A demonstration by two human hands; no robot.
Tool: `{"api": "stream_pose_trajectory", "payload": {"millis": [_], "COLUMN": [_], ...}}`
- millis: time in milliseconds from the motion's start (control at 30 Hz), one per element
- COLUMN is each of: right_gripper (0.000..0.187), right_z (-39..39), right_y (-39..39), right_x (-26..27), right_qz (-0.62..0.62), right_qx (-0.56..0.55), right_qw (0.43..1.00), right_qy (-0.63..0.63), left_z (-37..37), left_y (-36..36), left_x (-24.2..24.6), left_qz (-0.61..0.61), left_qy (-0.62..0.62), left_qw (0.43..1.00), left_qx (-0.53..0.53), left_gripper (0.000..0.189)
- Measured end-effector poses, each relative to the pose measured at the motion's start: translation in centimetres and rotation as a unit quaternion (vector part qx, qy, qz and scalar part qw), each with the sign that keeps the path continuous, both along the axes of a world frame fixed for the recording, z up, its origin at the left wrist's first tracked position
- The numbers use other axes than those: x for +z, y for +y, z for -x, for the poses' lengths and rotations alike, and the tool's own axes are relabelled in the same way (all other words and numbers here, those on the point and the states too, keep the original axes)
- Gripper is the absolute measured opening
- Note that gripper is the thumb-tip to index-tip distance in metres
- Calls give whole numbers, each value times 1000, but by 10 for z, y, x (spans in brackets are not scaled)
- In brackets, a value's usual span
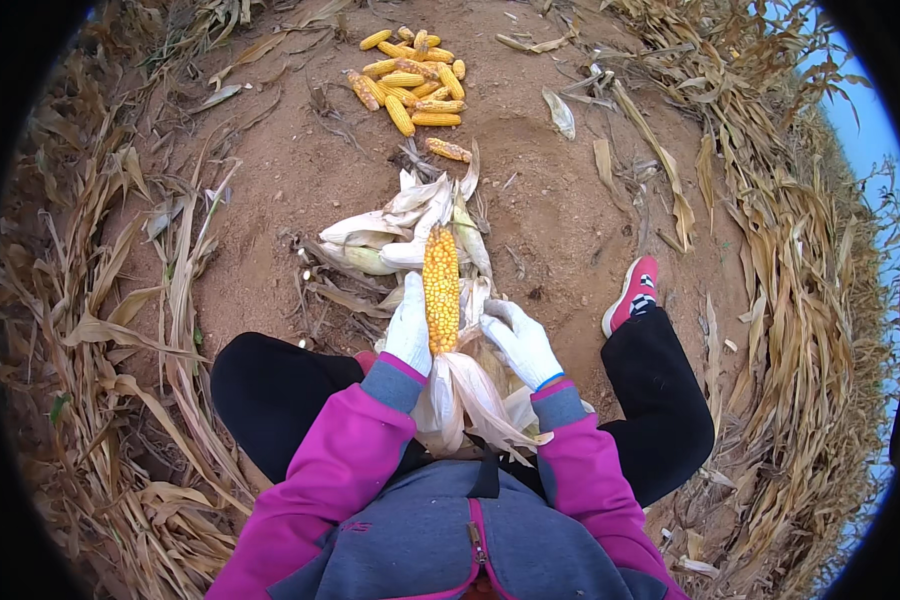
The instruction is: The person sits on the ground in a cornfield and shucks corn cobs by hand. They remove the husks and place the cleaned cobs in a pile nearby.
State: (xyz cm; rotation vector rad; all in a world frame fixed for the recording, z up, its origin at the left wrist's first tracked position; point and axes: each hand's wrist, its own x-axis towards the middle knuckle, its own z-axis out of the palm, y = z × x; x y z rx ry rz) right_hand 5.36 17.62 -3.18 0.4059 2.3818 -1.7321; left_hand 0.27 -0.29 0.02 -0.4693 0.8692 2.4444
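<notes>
My left hand point(409, 328), in a white knit glove, holds an ear of yellow corn point(441, 289) by its left side, with the tip pointing away from me. The ear's kernels are bare, and its pale husk point(457, 397) is peeled back and hangs from the base towards my lap. On the right, my right hand point(521, 343), gloved too, has its fingers bent close beside the ear, with a gap between them and the kernels. Beyond the ear lies a heap of pale corn husks point(420, 217); whether ears are inside them I cannot tell.
Farther off, a pile of husked corn ears point(412, 79) lies on brown soil point(292, 187), with a single ear point(448, 149) nearer me. Cut stalk stubs point(306, 275) stick out left of the husks. Dry corn stalks line the left point(120, 352) and right point(780, 247). My bent legs flank the husks.
</notes>
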Motion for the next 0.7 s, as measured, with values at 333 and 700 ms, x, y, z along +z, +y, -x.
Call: {"api": "stream_pose_trajectory", "payload": {"millis": [333, 700], "right_gripper": [24, 50], "right_z": [-13, -14], "right_y": [2, -52], "right_x": [11, 36], "right_qz": [-372, -318], "right_qx": [263, 191], "right_qw": [888, 928], "right_qy": [-63, -9], "left_z": [7, 20], "left_y": [-7, -2], "left_x": [-8, -40], "left_qz": [93, 263], "left_qy": [66, 115], "left_qw": [993, 952], "left_qx": [37, 110], "left_gripper": [27, 45]}}
